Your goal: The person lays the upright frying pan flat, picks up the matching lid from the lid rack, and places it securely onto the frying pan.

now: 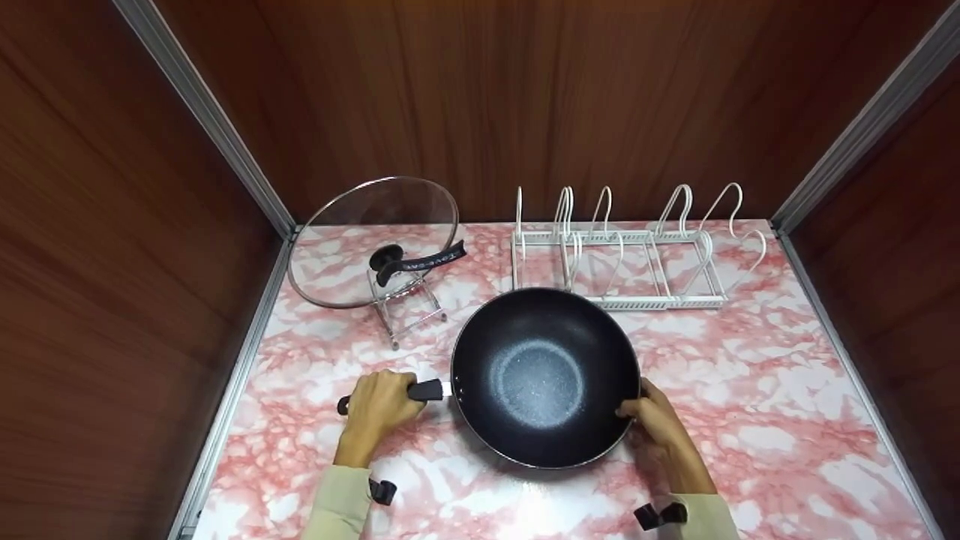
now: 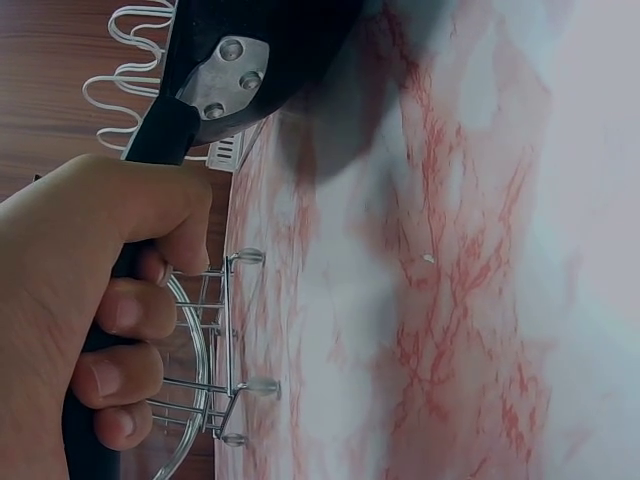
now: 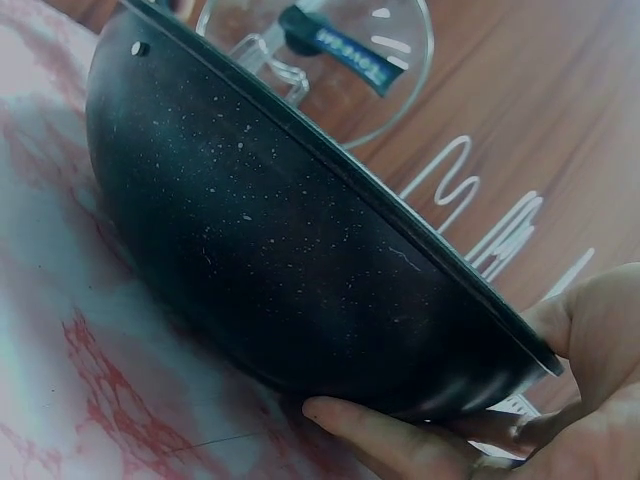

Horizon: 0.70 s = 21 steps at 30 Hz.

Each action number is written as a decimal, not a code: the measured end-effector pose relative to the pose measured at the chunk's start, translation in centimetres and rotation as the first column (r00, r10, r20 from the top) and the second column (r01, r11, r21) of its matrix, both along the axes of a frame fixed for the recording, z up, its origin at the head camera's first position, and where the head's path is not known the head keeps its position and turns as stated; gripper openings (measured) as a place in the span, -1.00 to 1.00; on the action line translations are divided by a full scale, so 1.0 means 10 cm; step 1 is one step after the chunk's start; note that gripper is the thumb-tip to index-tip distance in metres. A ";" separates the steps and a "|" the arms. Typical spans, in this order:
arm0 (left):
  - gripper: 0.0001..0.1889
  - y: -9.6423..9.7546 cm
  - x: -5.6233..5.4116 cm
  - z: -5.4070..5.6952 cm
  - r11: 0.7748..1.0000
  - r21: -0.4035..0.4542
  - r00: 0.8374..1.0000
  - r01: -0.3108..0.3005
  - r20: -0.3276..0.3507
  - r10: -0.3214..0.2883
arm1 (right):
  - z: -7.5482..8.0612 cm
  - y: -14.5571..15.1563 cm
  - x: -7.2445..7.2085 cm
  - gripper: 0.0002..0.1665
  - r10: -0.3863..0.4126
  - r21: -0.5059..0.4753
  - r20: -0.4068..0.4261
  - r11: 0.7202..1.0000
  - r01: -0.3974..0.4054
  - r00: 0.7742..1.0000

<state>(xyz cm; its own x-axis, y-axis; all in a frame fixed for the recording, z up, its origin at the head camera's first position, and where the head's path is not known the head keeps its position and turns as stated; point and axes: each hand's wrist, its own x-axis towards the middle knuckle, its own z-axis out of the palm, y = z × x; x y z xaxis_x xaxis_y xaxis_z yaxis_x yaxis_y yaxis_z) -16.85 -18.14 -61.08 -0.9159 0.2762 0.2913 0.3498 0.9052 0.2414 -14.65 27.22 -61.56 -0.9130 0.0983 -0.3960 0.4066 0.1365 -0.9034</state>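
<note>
A black wok [image 1: 537, 382] with a speckled pale ring inside its base is in the middle of the head view. My left hand [image 1: 384, 405] grips its black handle [image 2: 160, 140], fingers curled fully round it. Rivets fix a metal bracket [image 2: 230, 80] to the wok's side. At the opposite side my right hand [image 1: 660, 420] holds the rim, thumb over the inner edge and fingers under the outer wall [image 3: 260, 240]. In the left wrist view the wok's underside stands over its shadow on the tabletop.
A glass lid [image 1: 337, 225] with a black knob leans in a small wire stand [image 1: 409, 307] at the back left. Behind the wok stands a white wire rack [image 1: 645, 302] with looped dividers. Wood-grain panels [image 1: 480, 112] enclose the red-and-white marbled tabletop [image 1: 765, 420] on three sides.
</note>
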 end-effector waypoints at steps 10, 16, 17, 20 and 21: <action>-0.63 0.00 -0.04 0.00 1.000 -0.008 1.000 -0.004 0.024 0.004 | -0.03 -0.02 0.00 -0.28 -0.051 -0.124 0.029 0.991 0.054 0.998; -0.65 0.00 -0.03 0.01 1.000 -0.017 0.999 -0.014 0.048 0.014 | -0.05 -0.01 0.00 -0.40 -0.044 -0.134 0.057 0.990 0.052 0.997; -0.65 0.01 -0.03 0.02 1.000 -0.020 0.998 -0.017 0.053 0.018 | -0.05 -0.01 0.00 -0.41 -0.031 -0.122 0.057 0.992 0.038 0.998; -0.67 0.01 -0.03 0.03 0.999 -0.027 0.997 -0.027 0.067 0.029 | -0.05 0.01 0.00 -0.41 0.000 -0.092 0.057 0.996 0.006 0.998; -0.67 0.01 -0.02 0.04 0.999 -0.030 0.997 -0.031 0.070 0.033 | -0.05 0.01 0.00 -0.39 0.010 -0.083 0.057 0.997 -0.006 0.998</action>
<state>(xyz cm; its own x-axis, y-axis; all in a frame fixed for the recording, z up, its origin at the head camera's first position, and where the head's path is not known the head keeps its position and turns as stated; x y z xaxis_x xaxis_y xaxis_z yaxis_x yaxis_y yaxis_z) -17.09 -18.02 -60.72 -0.9424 0.2540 0.2179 0.3037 0.9225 0.2381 -14.64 27.36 -62.02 -0.8892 0.0561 -0.4540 0.4570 0.0659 -0.8870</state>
